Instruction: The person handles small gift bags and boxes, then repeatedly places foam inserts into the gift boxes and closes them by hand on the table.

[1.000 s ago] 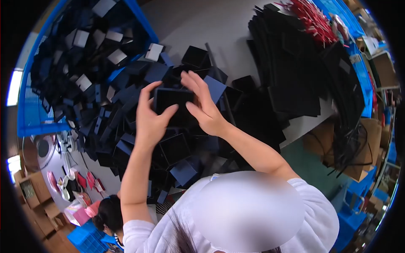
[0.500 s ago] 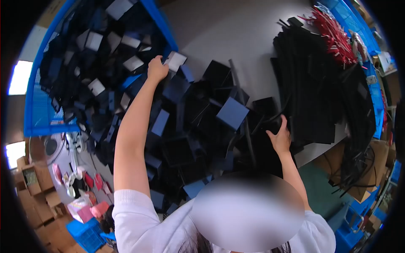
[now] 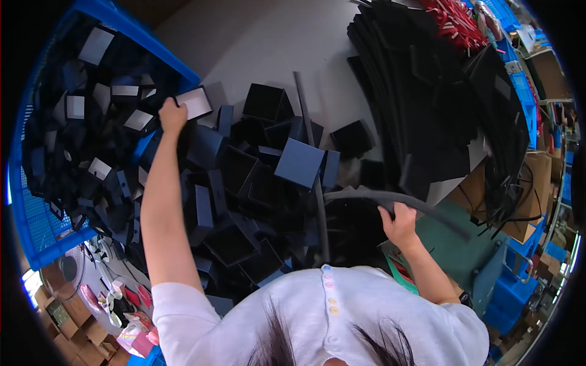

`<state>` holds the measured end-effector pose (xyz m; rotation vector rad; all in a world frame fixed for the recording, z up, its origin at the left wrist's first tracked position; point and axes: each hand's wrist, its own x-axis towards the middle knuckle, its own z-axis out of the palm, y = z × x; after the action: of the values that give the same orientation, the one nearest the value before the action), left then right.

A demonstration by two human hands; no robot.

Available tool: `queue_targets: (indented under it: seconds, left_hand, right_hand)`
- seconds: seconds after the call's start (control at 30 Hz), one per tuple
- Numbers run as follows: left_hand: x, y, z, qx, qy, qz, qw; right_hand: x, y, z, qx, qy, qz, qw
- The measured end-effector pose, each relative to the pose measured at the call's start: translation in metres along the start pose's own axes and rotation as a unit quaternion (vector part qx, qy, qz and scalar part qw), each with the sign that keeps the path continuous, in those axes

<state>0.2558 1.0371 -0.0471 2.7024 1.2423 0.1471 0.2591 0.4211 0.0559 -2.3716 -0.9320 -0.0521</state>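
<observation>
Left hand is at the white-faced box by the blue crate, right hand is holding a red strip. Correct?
No: the strip in the right hand is dark, not red, as the head view shows. The left hand is indeed at the white-faced box by the blue crate.

The box (image 3: 195,104) shows white, the strip (image 3: 366,194) dark grey.

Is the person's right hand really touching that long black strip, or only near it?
Touching. The head view shows the right hand closed on the black strip, with no gap between them.
</observation>
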Motion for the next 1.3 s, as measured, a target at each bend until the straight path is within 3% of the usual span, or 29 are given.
queue_targets:
  seconds: [0.07,0.13,0.2,0.27,0.3,0.33,0.4,0.47,0.53,0.6,0.63,0.67,0.77,0.87,0.93,1.0,1.03,1.07,1.1,1.13,1.2,1.23,1.3]
  left_hand:
    - [-0.003,-0.011,-0.032,-0.106,0.083,-0.018,0.991]
    - [-0.032,0.007,-0.087,-0.152,0.102,0.019,0.983]
    - [-0.059,0.018,-0.128,-0.202,0.071,0.045,0.976]
    - [-0.120,0.062,-0.178,-0.357,-0.053,0.019,0.932]
    - [-0.148,0.075,-0.192,-0.393,-0.102,0.013,0.914]
    - [-0.175,0.088,-0.204,-0.427,-0.150,0.009,0.892]
    - [-0.233,0.116,-0.219,-0.433,-0.220,0.063,0.872]
    - [-0.282,0.144,-0.222,-0.461,-0.306,0.084,0.829]
    - [-0.315,0.159,-0.209,-0.464,-0.368,0.097,0.800]
    - [-0.334,0.169,-0.188,-0.416,-0.432,0.054,0.798]
    - [-0.342,0.171,-0.168,-0.427,-0.447,0.081,0.782]
    - [-0.350,0.173,-0.144,-0.468,-0.419,0.203,0.751]
    - [-0.377,0.212,-0.103,-0.357,-0.365,0.367,0.778]
    - [-0.393,0.246,-0.058,-0.222,-0.360,0.456,0.783]
    - [-0.390,0.249,-0.039,-0.166,-0.412,0.409,0.798]
    - [-0.391,0.240,-0.026,-0.105,-0.455,0.359,0.808]
    - [-0.389,0.230,-0.020,-0.102,-0.426,0.340,0.832]
    - [-0.389,0.219,-0.015,-0.098,-0.397,0.319,0.855]
    - [-0.394,0.211,-0.013,-0.101,-0.326,0.358,0.869]
    - [-0.395,0.209,-0.016,-0.098,-0.325,0.356,0.871]
    - [-0.397,0.206,-0.022,-0.190,-0.148,0.394,0.887]
    - [-0.395,0.206,-0.036,-0.188,-0.141,0.394,0.889]
    - [-0.385,0.200,-0.073,-0.279,-0.245,0.130,0.920]
  right_hand:
    - [0.012,-0.007,-0.006,0.082,0.062,0.078,0.992]
    - [0.017,-0.008,-0.011,0.210,0.011,0.172,0.962]
    - [0.015,-0.002,-0.007,0.266,-0.020,0.203,0.942]
    - [0.020,-0.008,-0.003,0.432,-0.044,0.208,0.876]
    - [0.022,-0.009,-0.008,0.448,-0.068,0.219,0.864]
    - [0.022,-0.007,-0.009,0.450,-0.065,0.216,0.864]
    - [0.016,-0.004,-0.010,0.217,-0.083,0.128,0.964]
    - [0.010,0.001,-0.012,0.230,-0.096,0.126,0.960]
    - [-0.002,0.008,-0.008,0.263,-0.038,0.089,0.960]
    - [-0.010,0.013,-0.022,0.216,-0.072,0.116,0.967]
    - [-0.015,0.016,-0.025,0.245,-0.058,0.114,0.961]
    - [-0.020,0.019,-0.028,0.274,-0.043,0.112,0.954]
    - [-0.035,0.034,-0.038,0.233,-0.122,0.117,0.958]
    - [-0.042,0.037,-0.026,0.239,-0.154,0.067,0.956]
    - [-0.050,0.051,-0.004,0.186,-0.169,0.084,0.964]
    - [-0.051,0.057,0.007,-0.094,-0.262,0.146,0.949]
    - [-0.047,0.054,0.005,-0.116,-0.221,0.055,0.967]
    - [-0.038,0.048,0.005,-0.114,-0.216,0.052,0.968]
    - [-0.019,0.033,0.003,-0.010,-0.112,0.036,0.993]
    - [-0.004,0.023,0.004,0.096,-0.007,0.020,0.995]
    - [0.037,0.039,0.035,0.127,0.010,0.004,0.992]
    - [0.058,0.050,0.061,0.076,-0.010,0.017,0.997]
    - [0.085,0.067,0.099,0.028,-0.024,0.020,0.999]
